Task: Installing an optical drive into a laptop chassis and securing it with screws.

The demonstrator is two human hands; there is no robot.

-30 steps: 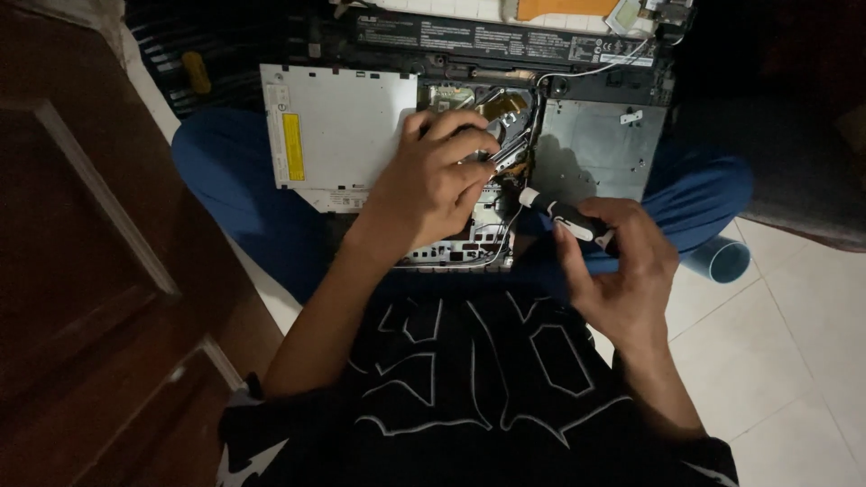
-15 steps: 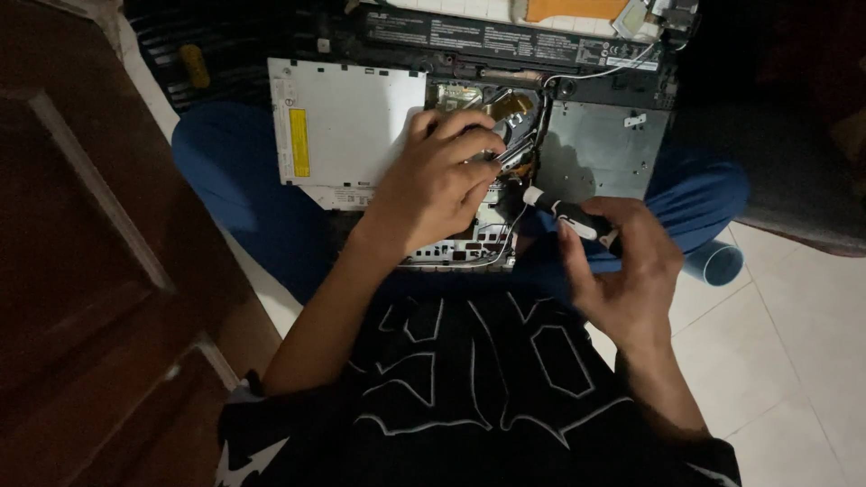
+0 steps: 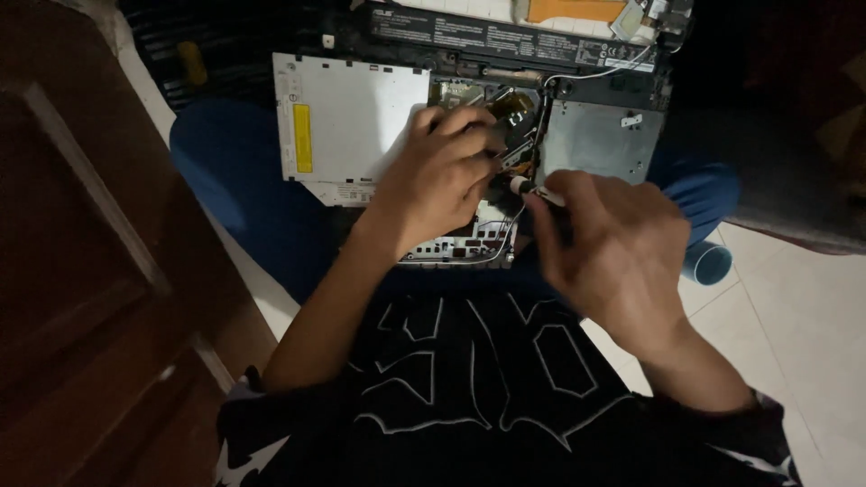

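Note:
An opened laptop (image 3: 586, 135) lies on my lap with its insides bare. A silver optical drive (image 3: 352, 126) fills its left side and a grey metal plate (image 3: 600, 140) its right. My left hand (image 3: 442, 180) presses down on the parts in the middle, fingers curled over a small component by the copper-coloured piece (image 3: 516, 104). My right hand (image 3: 613, 248) grips a screwdriver (image 3: 534, 189) with a black handle and white collar. Its tip points left, into the middle of the laptop just beside my left fingers.
A dark wooden door (image 3: 81, 271) stands close on the left. White floor tiles (image 3: 794, 325) lie to the right. A light blue cylinder (image 3: 708, 263) rests by my right knee. Black cables and a yellow object (image 3: 191, 63) sit at the top left.
My right hand has moved up and left, bringing the screwdriver closer to the laptop's middle. My left hand stays on the parts.

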